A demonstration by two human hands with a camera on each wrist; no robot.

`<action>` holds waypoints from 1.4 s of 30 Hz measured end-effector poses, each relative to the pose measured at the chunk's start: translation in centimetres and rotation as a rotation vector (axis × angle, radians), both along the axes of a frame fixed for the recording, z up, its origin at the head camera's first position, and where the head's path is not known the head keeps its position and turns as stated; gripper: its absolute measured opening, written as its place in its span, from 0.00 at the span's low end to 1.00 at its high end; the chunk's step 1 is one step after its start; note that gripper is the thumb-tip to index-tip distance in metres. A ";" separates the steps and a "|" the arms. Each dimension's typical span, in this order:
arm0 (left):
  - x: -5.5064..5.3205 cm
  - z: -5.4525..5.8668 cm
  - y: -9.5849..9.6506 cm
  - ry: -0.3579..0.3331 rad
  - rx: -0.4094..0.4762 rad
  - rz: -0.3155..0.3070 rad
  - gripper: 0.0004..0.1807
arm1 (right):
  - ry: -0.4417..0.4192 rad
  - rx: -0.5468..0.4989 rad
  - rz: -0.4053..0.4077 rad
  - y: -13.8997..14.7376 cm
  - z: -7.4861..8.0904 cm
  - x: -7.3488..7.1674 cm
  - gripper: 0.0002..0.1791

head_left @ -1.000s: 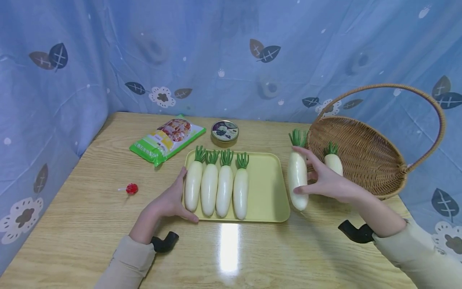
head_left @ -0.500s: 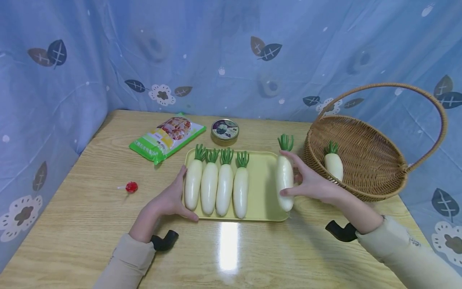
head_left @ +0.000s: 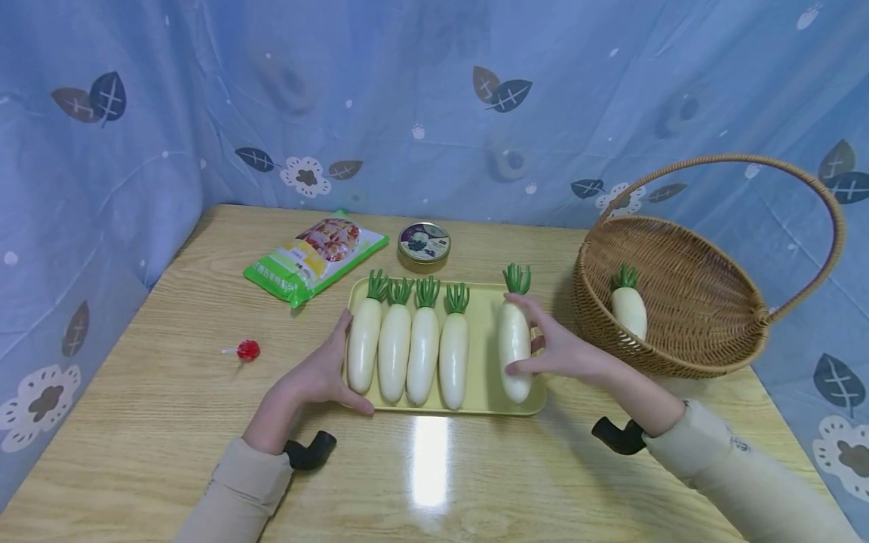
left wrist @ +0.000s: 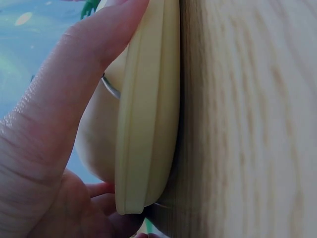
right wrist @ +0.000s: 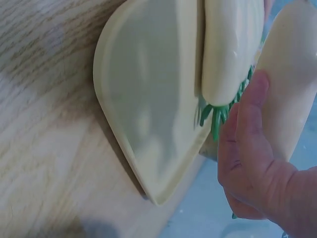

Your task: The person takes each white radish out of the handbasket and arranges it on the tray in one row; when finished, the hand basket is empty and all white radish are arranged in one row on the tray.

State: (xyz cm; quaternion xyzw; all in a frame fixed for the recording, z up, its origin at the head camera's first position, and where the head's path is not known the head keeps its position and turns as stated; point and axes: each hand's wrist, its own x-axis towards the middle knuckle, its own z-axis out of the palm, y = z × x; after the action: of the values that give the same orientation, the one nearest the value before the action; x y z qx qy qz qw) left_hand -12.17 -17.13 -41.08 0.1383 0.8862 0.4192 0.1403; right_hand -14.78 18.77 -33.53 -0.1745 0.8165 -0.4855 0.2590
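My right hand (head_left: 560, 348) grips a white radish (head_left: 514, 351) with a green top and holds it above the right part of the yellow tray (head_left: 483, 377). The right wrist view shows this radish (right wrist: 292, 84) raised off the tray. At the tray's left end my left hand (head_left: 322, 375) holds the front corner. In the left wrist view the thumb (left wrist: 74, 74) lies along the tray's edge (left wrist: 143, 124), with the other fingers partly hidden behind it. Several more white radishes (head_left: 422, 354) lie side by side in the tray's left half, green tops pointing away.
A wicker basket (head_left: 692, 302) with a tall handle stands at the right, with one radish (head_left: 629, 311) inside. Behind the tray are a round tin (head_left: 424, 245) and a green food bag (head_left: 315, 256). A red lollipop (head_left: 247, 350) lies on the left.
My right hand has carried the radish leftward from beside the basket to over the tray. My left hand has stayed at the tray's corner.
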 end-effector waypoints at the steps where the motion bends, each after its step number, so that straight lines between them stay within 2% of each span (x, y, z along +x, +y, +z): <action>1: 0.0 0.0 0.0 0.001 -0.002 -0.001 0.84 | -0.005 -0.004 0.002 -0.1 -0.2 0.0 0.57; 15: 0.0 0.1 0.0 0.013 0.009 -0.015 0.83 | -0.070 -0.049 0.019 -1.9 -2.4 -0.4 0.56; 29: 0.0 0.2 0.0 0.035 0.013 -0.020 0.83 | -0.030 -0.020 0.073 -3.1 -3.9 -1.1 0.57; 32: 0.1 0.2 0.0 0.028 0.010 -0.018 0.83 | 0.026 0.025 0.090 -3.2 -4.1 -1.3 0.57; 37: 0.1 0.2 0.1 0.021 0.001 -0.018 0.83 | 0.131 0.175 0.078 -3.5 -4.3 -1.5 0.58; 42: 0.0 0.1 0.1 0.016 -0.009 -0.009 0.84 | 0.142 0.233 0.049 -3.8 -4.4 -1.7 0.60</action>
State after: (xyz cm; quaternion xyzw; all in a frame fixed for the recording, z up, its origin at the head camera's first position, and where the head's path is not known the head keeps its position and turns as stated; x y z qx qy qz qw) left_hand -12.13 -17.01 -40.97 0.1448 0.8887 0.4133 0.1356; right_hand -16.51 14.95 -37.95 -0.1972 0.8790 -0.3675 0.2310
